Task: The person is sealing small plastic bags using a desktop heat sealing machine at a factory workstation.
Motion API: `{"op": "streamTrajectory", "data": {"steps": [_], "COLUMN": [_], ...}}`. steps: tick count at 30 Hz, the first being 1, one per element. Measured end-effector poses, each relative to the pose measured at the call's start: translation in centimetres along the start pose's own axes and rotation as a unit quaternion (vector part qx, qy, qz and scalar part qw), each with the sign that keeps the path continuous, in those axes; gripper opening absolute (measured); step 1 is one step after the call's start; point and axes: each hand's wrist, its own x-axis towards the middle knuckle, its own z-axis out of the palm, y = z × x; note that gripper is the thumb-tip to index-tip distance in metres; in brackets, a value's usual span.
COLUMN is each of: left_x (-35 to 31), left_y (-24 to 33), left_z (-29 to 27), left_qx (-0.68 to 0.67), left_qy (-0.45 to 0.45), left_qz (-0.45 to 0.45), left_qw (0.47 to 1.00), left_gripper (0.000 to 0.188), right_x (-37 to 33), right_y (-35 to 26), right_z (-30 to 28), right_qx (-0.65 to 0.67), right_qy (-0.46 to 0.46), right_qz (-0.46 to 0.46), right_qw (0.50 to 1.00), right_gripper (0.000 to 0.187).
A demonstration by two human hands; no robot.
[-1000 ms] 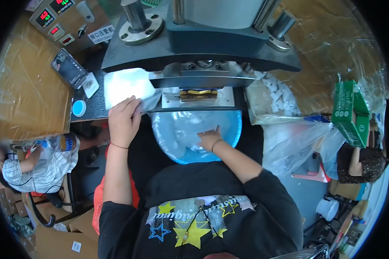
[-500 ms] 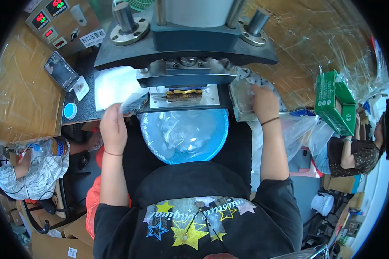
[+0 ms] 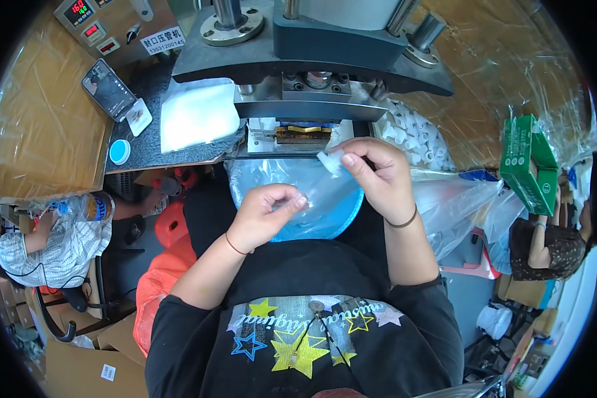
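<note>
In front of me, over the basin, my left hand pinches a thin clear plastic bag between thumb and fingers. It is hard to tell apart from the plastic behind it. Higher and to the right, my right hand holds a small white plastic spout at its fingertips. Beyond the hands stands a press with a brass-coloured die under its raised crosspiece. A stack of flat clear bags lies left of the die, and a pile of white spouts right of it.
A blue basin lined with clear plastic sits below my hands. To the left are a phone, a small round tub and a large carton. A green box stands right. Other people sit at both sides.
My left hand has come from the bag stack to above the basin with a bag. My right hand has moved in from the spout pile with a spout. The view has shifted slightly.
</note>
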Motion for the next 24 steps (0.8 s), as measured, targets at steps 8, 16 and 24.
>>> {"op": "streamTrajectory", "data": {"steps": [8,16,24], "left_x": [0.1,2.7,4.1], "left_y": [-1.5,-2.0,-3.3], "left_z": [1.9,-1.1,-1.6], "left_qx": [-0.236,-0.262,-0.326], "left_qy": [-0.147,-0.017,0.014], "left_qz": [-0.111,-0.163,-0.065], "left_qw": [0.954,0.951,0.943], "left_gripper": [0.021,0.020,0.033], "right_x": [-1.1,-1.3,-2.3], "right_y": [1.8,6.2,9.2], "right_z": [-3.4,-9.3,-10.5], "right_qx": [0.005,-0.558,-0.460], "right_qy": [-0.108,-0.051,-0.023], "right_qz": [0.044,0.181,0.110], "right_qw": [0.993,0.808,0.881], "right_gripper": [0.023,0.026,0.019]}}
